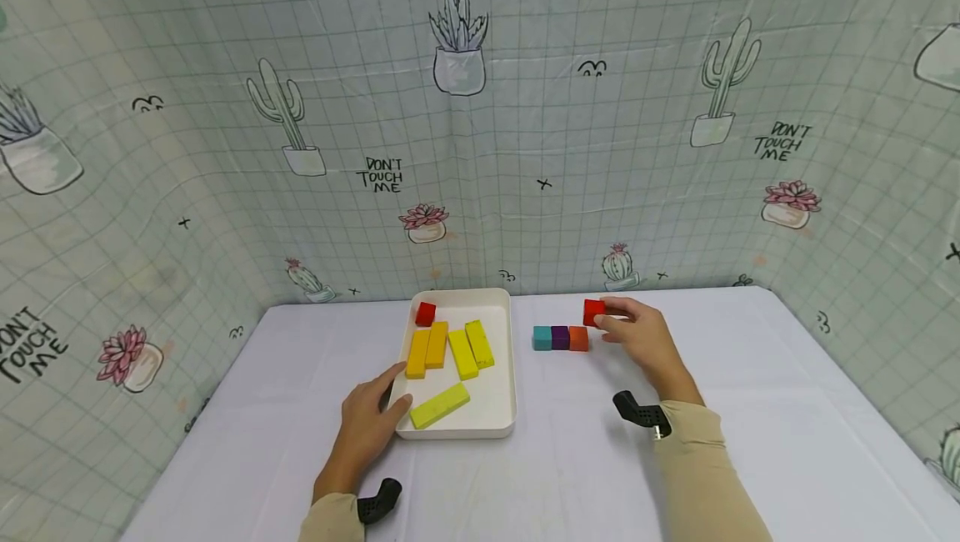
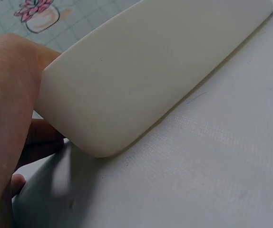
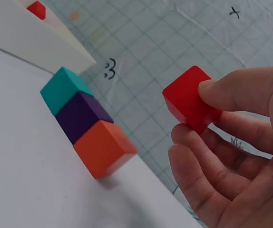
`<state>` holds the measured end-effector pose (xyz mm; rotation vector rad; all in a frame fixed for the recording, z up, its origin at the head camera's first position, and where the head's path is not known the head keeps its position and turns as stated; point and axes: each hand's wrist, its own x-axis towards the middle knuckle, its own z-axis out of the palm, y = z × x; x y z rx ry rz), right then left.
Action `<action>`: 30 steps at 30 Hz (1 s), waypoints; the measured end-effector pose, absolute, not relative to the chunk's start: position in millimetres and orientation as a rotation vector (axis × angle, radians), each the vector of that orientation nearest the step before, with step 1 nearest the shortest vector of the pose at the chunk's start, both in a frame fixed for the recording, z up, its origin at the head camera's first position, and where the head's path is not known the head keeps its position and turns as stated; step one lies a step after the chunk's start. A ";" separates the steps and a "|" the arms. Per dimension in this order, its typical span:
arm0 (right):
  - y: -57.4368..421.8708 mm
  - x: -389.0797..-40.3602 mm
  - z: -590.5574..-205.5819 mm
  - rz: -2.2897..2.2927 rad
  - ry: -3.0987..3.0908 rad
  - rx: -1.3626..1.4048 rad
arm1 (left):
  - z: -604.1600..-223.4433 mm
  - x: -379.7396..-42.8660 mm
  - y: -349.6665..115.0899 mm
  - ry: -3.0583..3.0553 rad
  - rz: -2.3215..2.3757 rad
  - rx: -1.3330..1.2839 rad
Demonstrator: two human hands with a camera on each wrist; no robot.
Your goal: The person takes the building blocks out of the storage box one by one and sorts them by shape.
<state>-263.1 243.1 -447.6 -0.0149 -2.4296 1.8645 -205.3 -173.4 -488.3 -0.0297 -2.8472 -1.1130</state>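
We see the bench [image 1: 570,475] under a white cloth, and on it a white tray [image 1: 495,409] with yellow and orange bars and a small red cube [image 1: 425,313]. Our left hand [image 1: 367,425] rests at the tray's near left corner, fingers straight against its rim. Just right of the tray sits a row of three cubes — teal [image 1: 542,338], purple [image 1: 560,337], orange [image 1: 578,338] — touching one another. Our right hand [image 1: 641,338] pinches a red block [image 1: 594,312] between thumb and fingers, held above the bench just beside the orange cube.
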 end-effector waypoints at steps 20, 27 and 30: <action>260.1 -265.2 -458.3 1.709 -2.586 -0.060 | -486.7 -203.4 -172.6 -2.854 -1.106 -0.001; 261.8 -265.4 -460.0 1.679 -2.607 -0.049 | -486.5 -203.8 -172.5 -2.846 -1.118 -0.010; 262.7 -265.5 -461.2 1.658 -2.629 -0.070 | -486.2 -203.5 -171.5 -2.849 -1.120 -0.002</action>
